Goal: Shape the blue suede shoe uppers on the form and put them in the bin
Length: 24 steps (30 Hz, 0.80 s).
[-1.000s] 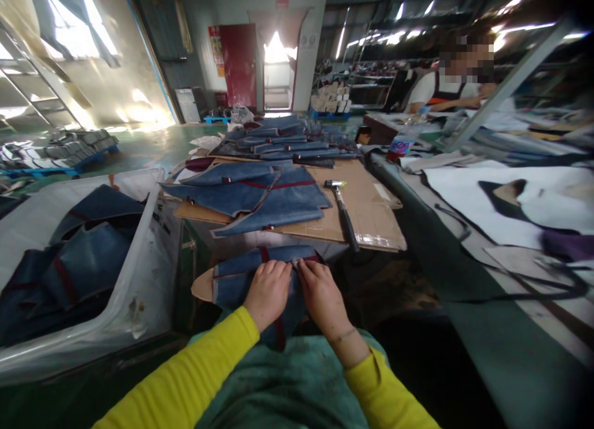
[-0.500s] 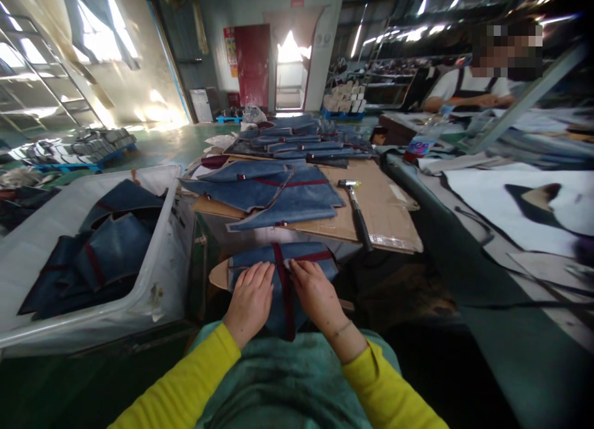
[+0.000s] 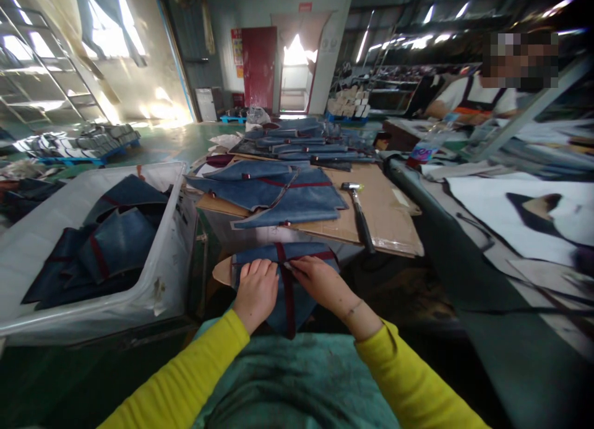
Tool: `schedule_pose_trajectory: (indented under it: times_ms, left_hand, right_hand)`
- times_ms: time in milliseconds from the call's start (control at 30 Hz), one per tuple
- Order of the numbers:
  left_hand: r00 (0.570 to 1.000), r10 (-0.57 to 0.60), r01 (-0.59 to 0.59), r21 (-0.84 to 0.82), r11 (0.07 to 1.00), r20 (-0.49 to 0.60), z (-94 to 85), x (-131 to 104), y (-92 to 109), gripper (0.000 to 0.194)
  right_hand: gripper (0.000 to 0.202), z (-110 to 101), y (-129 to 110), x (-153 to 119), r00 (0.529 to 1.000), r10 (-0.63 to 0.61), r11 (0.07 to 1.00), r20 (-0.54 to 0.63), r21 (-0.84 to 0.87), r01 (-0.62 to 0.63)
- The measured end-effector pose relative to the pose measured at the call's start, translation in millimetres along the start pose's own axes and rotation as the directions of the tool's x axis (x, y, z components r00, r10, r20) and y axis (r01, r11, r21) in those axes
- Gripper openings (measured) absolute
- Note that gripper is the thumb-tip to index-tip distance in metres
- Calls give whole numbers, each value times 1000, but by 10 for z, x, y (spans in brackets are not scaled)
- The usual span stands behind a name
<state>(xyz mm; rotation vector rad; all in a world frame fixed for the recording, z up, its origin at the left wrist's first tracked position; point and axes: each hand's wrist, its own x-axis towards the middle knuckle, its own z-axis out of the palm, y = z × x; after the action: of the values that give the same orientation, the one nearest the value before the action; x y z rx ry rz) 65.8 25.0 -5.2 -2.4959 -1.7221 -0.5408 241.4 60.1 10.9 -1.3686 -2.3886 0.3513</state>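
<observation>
A blue denim-like piece (image 3: pixel 264 254) with dark red strips (image 3: pixel 288 299) lies over a support in front of my lap, its pale rounded end (image 3: pixel 223 272) showing at the left. My left hand (image 3: pixel 258 293) rests on the piece left of the upright strip, fingers laid over it and the thumb mostly hidden. My right hand (image 3: pixel 322 286) is closed in a pinch where the strips cross. A small greyish bit shows at its fingertips, too small to name.
Ahead, cardboard (image 3: pixel 385 225) bears a hammer (image 3: pixel 358 215) and blue cut pieces (image 3: pixel 273 190). A white bin (image 3: pixel 169 262) of similar pieces (image 3: pixel 116 243) stands left. At right are a table with white sheets (image 3: pixel 482 212), a bottle (image 3: pixel 424 145) and a seated person (image 3: pixel 473 101).
The view has shifted slightly. My left fingers look more bent on the piece, and my right hand has turned flatter, its wrist farther right, still pinching near the strip crossing.
</observation>
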Motion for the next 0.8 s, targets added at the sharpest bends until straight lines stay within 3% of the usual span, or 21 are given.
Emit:
schedule_pose_trajectory:
  times_ms: [233,500,633,800]
  left_hand:
    - [996,78,-74,-74,995,49,32,114,-2,24]
    - [989,131,-121,-132,984,73,199,180,-49,28]
    - [990,104,-90,-147,985,91,176,232,-32,24]
    - [989,114,-100,-142,985,95,131,239,-22,33]
  right_hand:
    - [24,-110,27,121,992,-33,999,122,20,31]
    - [31,141,-85,88,998,58,993,-16,-100,-59]
    - [36,223,-102,103,994,98,979,-37,-174,-103]
    - [43,259,-7,12,995,71,971,-71,-223,-85]
